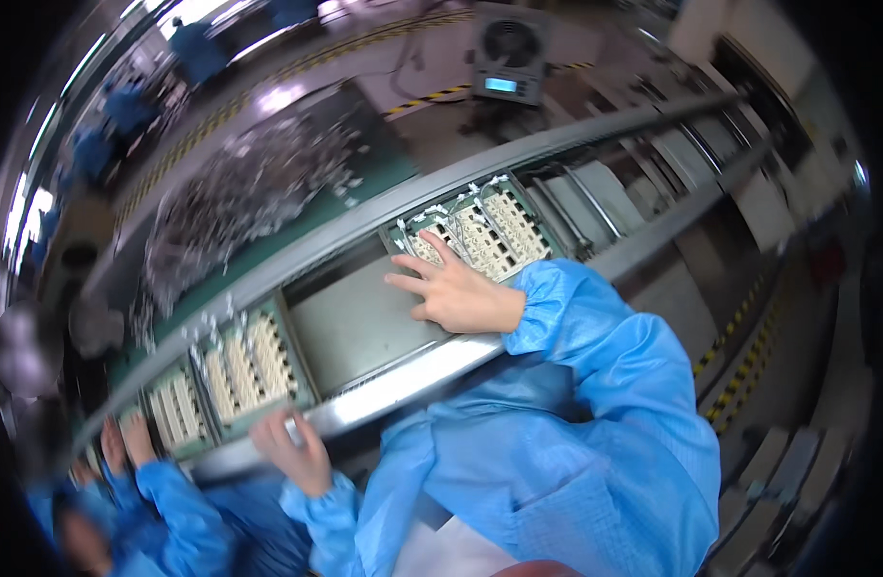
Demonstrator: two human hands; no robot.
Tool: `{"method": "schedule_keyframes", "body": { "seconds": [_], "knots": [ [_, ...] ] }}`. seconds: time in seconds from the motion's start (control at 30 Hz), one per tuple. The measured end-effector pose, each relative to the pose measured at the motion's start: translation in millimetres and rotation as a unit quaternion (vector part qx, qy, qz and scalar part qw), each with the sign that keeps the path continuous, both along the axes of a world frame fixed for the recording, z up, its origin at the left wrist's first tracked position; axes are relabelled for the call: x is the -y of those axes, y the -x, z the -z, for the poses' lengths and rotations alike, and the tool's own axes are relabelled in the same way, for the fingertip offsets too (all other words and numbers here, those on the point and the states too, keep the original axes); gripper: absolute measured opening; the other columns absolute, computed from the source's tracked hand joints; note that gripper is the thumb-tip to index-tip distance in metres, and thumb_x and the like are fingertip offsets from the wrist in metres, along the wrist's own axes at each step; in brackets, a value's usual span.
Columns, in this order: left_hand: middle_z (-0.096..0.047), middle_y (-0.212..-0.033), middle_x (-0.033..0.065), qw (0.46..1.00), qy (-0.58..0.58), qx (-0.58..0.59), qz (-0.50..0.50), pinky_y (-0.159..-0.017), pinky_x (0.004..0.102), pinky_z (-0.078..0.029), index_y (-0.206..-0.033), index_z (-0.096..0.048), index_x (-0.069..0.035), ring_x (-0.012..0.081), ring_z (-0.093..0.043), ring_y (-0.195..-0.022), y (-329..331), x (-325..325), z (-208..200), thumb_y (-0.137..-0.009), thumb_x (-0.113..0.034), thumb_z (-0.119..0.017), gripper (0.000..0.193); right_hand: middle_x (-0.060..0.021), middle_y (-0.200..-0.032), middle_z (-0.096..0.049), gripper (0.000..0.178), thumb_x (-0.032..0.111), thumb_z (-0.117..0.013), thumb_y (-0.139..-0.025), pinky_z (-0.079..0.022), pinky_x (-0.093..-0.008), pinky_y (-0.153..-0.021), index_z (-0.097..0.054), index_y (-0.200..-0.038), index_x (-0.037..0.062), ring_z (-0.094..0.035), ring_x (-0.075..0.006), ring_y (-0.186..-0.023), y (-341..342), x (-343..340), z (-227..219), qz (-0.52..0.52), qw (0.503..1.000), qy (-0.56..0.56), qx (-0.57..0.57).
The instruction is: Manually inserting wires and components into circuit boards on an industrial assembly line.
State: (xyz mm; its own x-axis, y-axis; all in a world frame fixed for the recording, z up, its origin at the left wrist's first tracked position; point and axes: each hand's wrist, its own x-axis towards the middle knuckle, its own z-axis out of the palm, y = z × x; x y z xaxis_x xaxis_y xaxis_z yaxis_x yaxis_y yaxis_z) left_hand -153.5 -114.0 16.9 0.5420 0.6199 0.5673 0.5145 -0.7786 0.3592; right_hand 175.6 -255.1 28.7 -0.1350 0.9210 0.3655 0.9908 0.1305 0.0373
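Note:
My right hand [458, 293] has its fingers spread and reaches over the near left corner of a green-edged tray [554, 248]. Rows of cream-coloured parts [504, 226] with dark gaps fill this tray, and thin white wires with small plugs lie across them. The fingertips overlap the tray's left side; whether they press on it I cannot tell. At the conveyor's near rail my left hand [295, 452] is slightly blurred, its fingers curled about a small grey piece too unclear to name. Just beyond it sits a second tray of cream parts [244, 370].
The conveyor [364, 317] runs from lower left to upper right, with rollers [595, 207] at right. A co-worker's hands [129, 442] are by a third tray [177, 413] at left. Beyond the far rail lies a heap of wired pieces [259, 183]. A fan unit [509, 53] stands behind.

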Motion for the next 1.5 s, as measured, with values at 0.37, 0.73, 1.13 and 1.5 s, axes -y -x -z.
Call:
{"method": "schedule_keyframes", "body": {
  "seconds": [0.37, 0.73, 1.13, 1.5],
  "knots": [
    [-0.056, -0.125, 0.0203, 0.980, -0.186, 0.039, -0.062, -0.102, 0.0476, -0.036, -0.123, -0.058, 0.002, 0.0369, -0.051, -0.118, -64, 43, 31, -0.091, -0.013, -0.064, 0.036, -0.0077, -0.135, -0.060, 0.032, 0.012, -0.068, -0.071, -0.014, -0.0626, -0.123, -0.080, -0.093, 0.0307, -0.041, -0.0289, -0.141, -220, 212, 3, 0.170, 0.979, 0.102, 0.043],
    [-0.056, -0.125, 0.0192, 0.982, -0.177, 0.020, -0.070, -0.107, 0.0459, -0.035, -0.128, -0.056, 0.005, 0.0356, -0.050, -0.121, -66, 39, 35, -0.097, -0.011, -0.056, 0.034, -0.0065, -0.146, -0.051, 0.053, 0.000, -0.064, -0.068, -0.018, -0.0570, -0.123, -0.078, -0.108, 0.0317, -0.035, -0.0311, -0.145, -374, 340, 0, 0.318, 0.921, 0.203, 0.103],
    [-0.060, -0.117, 0.0192, 0.974, -0.167, -0.069, -0.137, -0.099, 0.0462, -0.037, -0.109, -0.066, 0.003, 0.0362, -0.051, -0.112, -48, 51, 28, -0.093, -0.013, -0.052, 0.027, -0.0098, -0.150, -0.048, 0.022, 0.018, -0.065, -0.084, -0.020, -0.0548, -0.121, -0.082, -0.097, 0.0235, -0.036, -0.0318, -0.144, -538, 403, 42, 0.603, 0.743, 0.273, 0.100],
    [-0.061, -0.113, 0.0190, 0.973, -0.197, 0.012, -0.122, -0.096, 0.0473, -0.039, -0.107, -0.065, 0.004, 0.0355, -0.052, -0.109, -45, 44, 45, -0.093, -0.015, -0.054, 0.027, -0.0096, -0.088, -0.067, 0.015, 0.011, -0.064, -0.075, -0.050, -0.0466, -0.075, -0.074, -0.086, 0.0109, -0.064, -0.0317, -0.086, -277, 126, 52, 0.124, 0.987, -0.052, -0.086]
  ]
}}
